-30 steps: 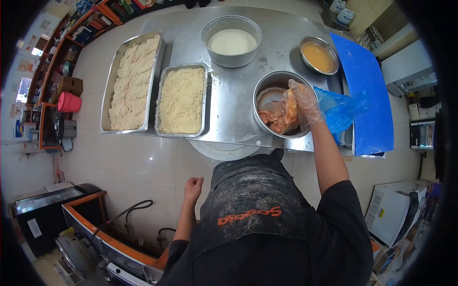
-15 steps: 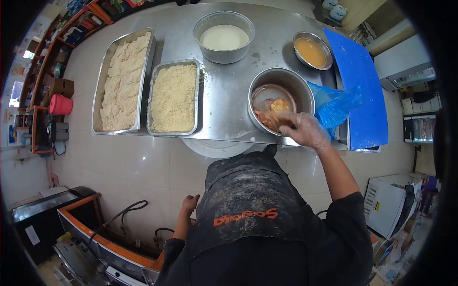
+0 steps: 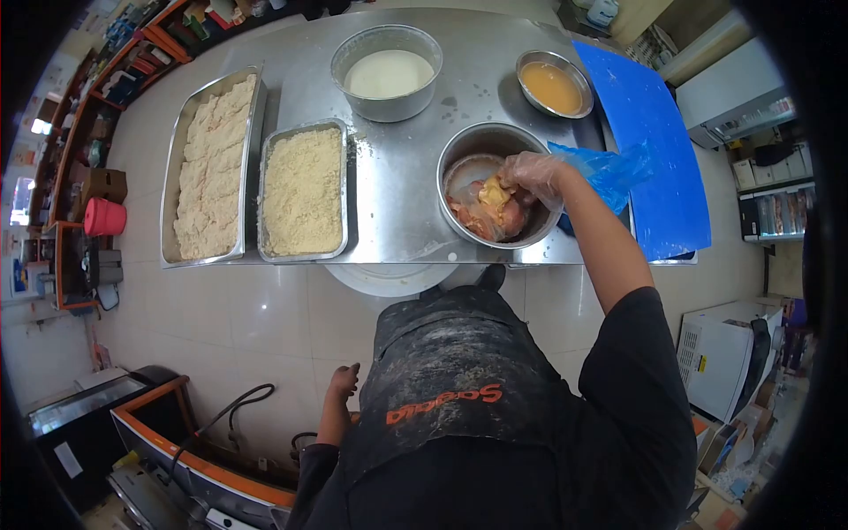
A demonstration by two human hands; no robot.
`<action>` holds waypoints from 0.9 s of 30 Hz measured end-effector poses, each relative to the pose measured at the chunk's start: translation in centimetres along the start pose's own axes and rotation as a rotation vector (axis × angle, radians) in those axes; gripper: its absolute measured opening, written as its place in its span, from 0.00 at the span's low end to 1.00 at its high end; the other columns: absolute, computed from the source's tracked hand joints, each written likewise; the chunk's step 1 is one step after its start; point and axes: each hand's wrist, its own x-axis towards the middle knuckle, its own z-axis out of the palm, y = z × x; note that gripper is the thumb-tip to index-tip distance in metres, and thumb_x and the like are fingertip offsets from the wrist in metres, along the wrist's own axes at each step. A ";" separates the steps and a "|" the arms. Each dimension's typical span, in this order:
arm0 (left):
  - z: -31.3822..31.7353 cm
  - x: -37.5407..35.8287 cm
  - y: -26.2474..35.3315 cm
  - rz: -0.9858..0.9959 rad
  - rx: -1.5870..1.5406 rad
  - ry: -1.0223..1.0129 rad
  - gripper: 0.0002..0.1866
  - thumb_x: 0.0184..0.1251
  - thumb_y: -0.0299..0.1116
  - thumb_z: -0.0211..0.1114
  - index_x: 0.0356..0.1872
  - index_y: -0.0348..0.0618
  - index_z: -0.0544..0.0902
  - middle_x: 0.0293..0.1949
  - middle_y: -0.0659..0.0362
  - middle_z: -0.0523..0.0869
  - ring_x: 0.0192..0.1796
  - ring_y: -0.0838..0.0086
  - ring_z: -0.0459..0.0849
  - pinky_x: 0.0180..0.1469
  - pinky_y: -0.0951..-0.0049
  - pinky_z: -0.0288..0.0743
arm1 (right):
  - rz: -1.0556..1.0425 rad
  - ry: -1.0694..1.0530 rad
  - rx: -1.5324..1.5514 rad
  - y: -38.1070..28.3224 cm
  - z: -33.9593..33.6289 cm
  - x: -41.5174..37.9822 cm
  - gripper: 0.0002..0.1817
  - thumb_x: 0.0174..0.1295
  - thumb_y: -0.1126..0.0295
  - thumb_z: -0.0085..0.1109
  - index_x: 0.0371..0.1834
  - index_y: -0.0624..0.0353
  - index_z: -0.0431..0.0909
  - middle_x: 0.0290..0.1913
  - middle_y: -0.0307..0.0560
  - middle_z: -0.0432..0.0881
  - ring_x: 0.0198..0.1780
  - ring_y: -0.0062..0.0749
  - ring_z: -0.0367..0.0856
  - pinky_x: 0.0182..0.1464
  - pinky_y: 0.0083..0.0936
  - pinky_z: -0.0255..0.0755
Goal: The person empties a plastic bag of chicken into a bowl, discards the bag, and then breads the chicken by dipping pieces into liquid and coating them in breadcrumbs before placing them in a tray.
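My right hand (image 3: 533, 174), in a clear plastic glove, reaches into a steel pot (image 3: 450, 216) at the table's front edge. Its fingers close on a raw chicken piece (image 3: 495, 192) with yellowish skin; the glove hides part of the grip. More raw, pinkish meat lies in the pot around it. Down beside the apron, away from the table, my left hand (image 3: 344, 382) hangs bare and holds nothing, its fingers loosely apart.
Left on the steel table stand a deep tray of floury coated pieces (image 3: 210, 168) and a tray of pale crumbly flour (image 3: 305, 190). Behind are a pot of whitish liquid (image 3: 389, 106) and a bowl of orange liquid (image 3: 552, 88). A blue bag (image 3: 609, 172) and blue board (image 3: 649, 150) sit right.
My right hand has moved from the pot's near rim further in, toward its far right side, and has taken hold of the chicken. The view has shifted slightly; my left hand stays low.
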 end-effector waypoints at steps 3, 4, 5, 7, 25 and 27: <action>0.7 -0.7 -1.0 0.084 0.073 -0.020 0.29 0.67 0.54 0.58 0.50 0.33 0.80 0.37 0.49 0.85 0.29 0.64 0.82 0.30 0.59 0.76 | 0.297 0.180 0.538 -4.4 0.8 -1.2 0.15 0.59 0.66 0.66 0.45 0.63 0.82 0.39 0.47 0.83 0.41 0.34 0.82 0.41 0.33 0.78; 1.0 -1.0 -1.2 0.097 0.092 -0.026 0.30 0.67 0.54 0.58 0.50 0.32 0.81 0.37 0.49 0.85 0.29 0.63 0.83 0.31 0.59 0.77 | 0.410 0.252 0.730 -5.1 1.0 -1.2 0.14 0.59 0.66 0.68 0.44 0.62 0.82 0.37 0.43 0.82 0.41 0.30 0.81 0.39 0.31 0.77; 1.2 -1.4 -1.4 0.109 0.112 -0.031 0.30 0.67 0.55 0.57 0.49 0.31 0.81 0.37 0.49 0.86 0.30 0.63 0.83 0.32 0.59 0.77 | 0.351 0.220 0.552 -3.6 0.8 0.0 0.13 0.59 0.66 0.68 0.42 0.62 0.82 0.37 0.43 0.82 0.40 0.29 0.81 0.38 0.30 0.77; 1.9 -2.3 -1.6 0.085 0.116 -0.040 0.31 0.68 0.54 0.57 0.47 0.29 0.82 0.36 0.47 0.86 0.32 0.61 0.84 0.35 0.59 0.78 | 0.239 0.203 0.382 -3.8 0.6 0.7 0.11 0.60 0.67 0.68 0.41 0.61 0.82 0.38 0.43 0.82 0.38 0.28 0.81 0.37 0.28 0.77; 6.5 -5.1 2.6 -0.141 -0.135 0.072 0.28 0.67 0.55 0.61 0.40 0.32 0.82 0.33 0.52 0.84 0.31 0.64 0.83 0.32 0.61 0.79 | -0.219 0.245 -0.536 -3.0 0.0 -1.4 0.18 0.56 0.59 0.56 0.25 0.65 0.84 0.31 0.64 0.84 0.35 0.62 0.83 0.39 0.47 0.77; 7.7 -5.8 2.4 -0.150 -0.198 0.099 0.28 0.68 0.55 0.61 0.40 0.33 0.82 0.32 0.53 0.83 0.31 0.64 0.83 0.33 0.61 0.79 | -0.159 0.207 -0.441 -4.5 -0.1 -2.0 0.19 0.56 0.58 0.58 0.26 0.66 0.84 0.32 0.65 0.84 0.38 0.62 0.83 0.43 0.47 0.77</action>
